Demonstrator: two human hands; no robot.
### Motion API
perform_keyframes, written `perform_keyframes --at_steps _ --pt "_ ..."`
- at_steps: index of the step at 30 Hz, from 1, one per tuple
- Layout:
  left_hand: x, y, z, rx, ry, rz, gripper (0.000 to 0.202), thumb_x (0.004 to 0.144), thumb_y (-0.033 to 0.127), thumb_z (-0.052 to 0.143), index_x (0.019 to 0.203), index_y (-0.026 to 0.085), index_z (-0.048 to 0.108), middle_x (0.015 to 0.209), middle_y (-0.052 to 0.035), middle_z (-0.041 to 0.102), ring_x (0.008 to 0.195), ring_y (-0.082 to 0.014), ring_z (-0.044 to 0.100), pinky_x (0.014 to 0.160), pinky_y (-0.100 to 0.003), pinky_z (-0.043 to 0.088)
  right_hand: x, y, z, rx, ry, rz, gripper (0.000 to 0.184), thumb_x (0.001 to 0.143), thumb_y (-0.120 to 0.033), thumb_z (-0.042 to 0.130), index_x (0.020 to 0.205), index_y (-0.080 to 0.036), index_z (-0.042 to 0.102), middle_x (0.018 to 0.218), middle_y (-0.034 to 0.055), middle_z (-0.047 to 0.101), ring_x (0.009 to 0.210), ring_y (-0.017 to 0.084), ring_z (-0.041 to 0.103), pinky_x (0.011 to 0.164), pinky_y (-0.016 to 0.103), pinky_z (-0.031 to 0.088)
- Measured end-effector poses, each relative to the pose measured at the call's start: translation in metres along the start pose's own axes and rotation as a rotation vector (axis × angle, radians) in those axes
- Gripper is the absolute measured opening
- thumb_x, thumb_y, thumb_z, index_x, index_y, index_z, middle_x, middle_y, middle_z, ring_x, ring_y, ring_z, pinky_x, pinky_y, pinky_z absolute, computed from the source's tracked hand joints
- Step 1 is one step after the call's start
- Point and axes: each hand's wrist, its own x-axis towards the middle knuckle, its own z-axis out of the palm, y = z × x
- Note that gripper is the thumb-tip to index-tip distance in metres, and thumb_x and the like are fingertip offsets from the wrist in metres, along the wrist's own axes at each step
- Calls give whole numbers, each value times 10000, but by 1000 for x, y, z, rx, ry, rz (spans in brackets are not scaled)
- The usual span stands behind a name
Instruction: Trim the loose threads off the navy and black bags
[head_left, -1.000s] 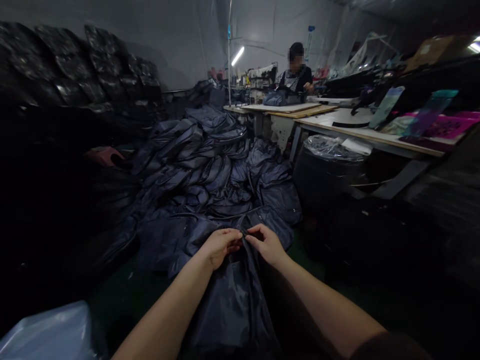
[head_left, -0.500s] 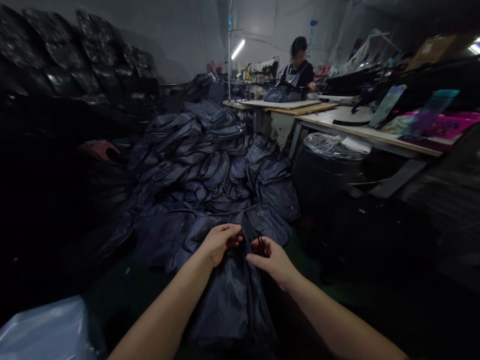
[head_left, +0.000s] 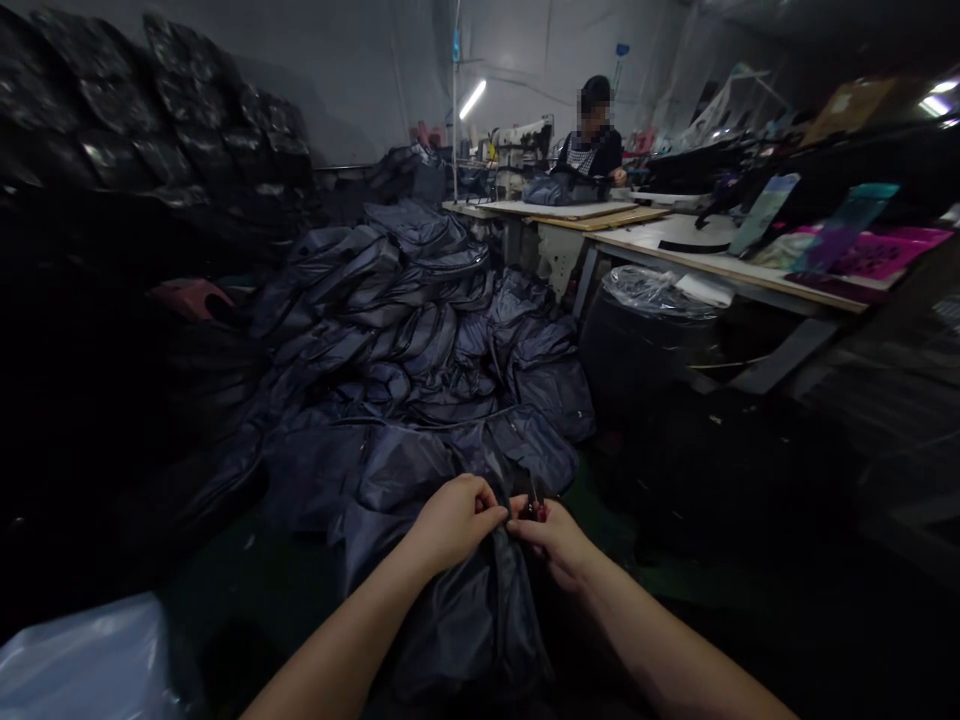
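Note:
In the head view, my left hand (head_left: 466,512) pinches the edge of a dark navy fabric bag (head_left: 450,630), thumb and fingers pressed together on it. Close against it on the right, my right hand (head_left: 553,532) has its thumb and index finger at the same edge. Within the curled fingers of that hand is a small red-handled tool (head_left: 538,511) with a thin tip pointing up; its exact kind is hard to make out. The bag hangs down in front of me, its lower part in shadow.
Ahead lies a large heap of similar dark bags (head_left: 420,330). A co-worker (head_left: 592,150) sits behind a sewing machine (head_left: 521,145) at a worktable (head_left: 780,270). A plastic-lined bin (head_left: 645,330) stands right. Wrapped bundles (head_left: 187,90) are stacked left; a pale plastic package (head_left: 90,655) lies lower left.
My left hand has moved slightly right and down, closing onto the bag's edge. My hands are now nearly touching, and the red on the right hand's tool now shows.

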Motion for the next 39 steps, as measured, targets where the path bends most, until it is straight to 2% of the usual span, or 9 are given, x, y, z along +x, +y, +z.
perform_keyframes --at_steps 4,8,13,16,25,28,31,35,39 --pt "1 -5 -5 -245 -67 -34 201 755 376 598 723 178 598 662 10 582 621 -135 523 576 -239 384 1 0 -4 -86 32 -87 322 649 -321 745 908 -164 634 712 -20 586 562 84 466 477 202 312" --pt "0 -16 -11 -469 -79 -166 246 785 412 574 747 170 547 624 14 596 560 -118 529 543 -226 403 0 -4 -2 -414 90 -188 327 698 -309 699 981 -170 611 793 11 623 672 129 547 621 251 424" --pt "-2 -20 -7 -565 -22 -161 215 764 364 620 755 171 525 654 10 622 590 -128 583 557 -238 457 -16 -17 4 -889 142 -319 308 787 -322 603 1074 -221 558 959 37 649 854 178 599 753 293 446" --pt "-1 -17 -5 -613 1 -161 205 756 338 635 750 170 517 667 15 620 582 -118 584 552 -232 465 -26 -27 5 -1100 152 -346 329 813 -360 576 1106 -216 539 995 53 644 873 194 600 772 307 438" --pt "-2 -5 -4 -710 -31 -184 226 713 317 686 724 160 524 684 4 640 539 -93 561 498 -199 437 -28 -42 11 -1363 124 -455 120 847 -301 564 917 -212 606 851 30 631 808 182 561 692 278 390" --pt "-2 -4 -4 -790 -14 -188 242 687 311 718 704 150 538 662 -5 640 530 -98 565 497 -204 444 -25 -40 11 -1297 114 -466 101 855 -288 555 868 -214 621 814 25 630 777 173 555 681 279 377" --pt "-2 -5 -7 -955 84 -201 247 651 285 752 676 136 556 588 -7 610 503 -94 544 487 -202 438 -22 -35 7 -991 195 -420 143 839 -330 575 902 -212 625 857 28 637 807 170 560 709 280 393" --pt "7 -13 -18 -1071 359 -199 274 638 322 737 686 156 524 665 11 596 561 -64 544 545 -182 453 -18 -29 4 -392 236 -156 286 798 -450 591 923 -193 601 810 10 621 638 112 516 556 229 369" --pt "31 -23 -52 -1058 682 -172 307 609 327 729 709 184 477 737 19 591 680 -82 592 705 -222 493 -22 -21 8 -137 152 36 364 713 -480 674 917 -192 588 730 -35 559 472 44 356 426 199 215"
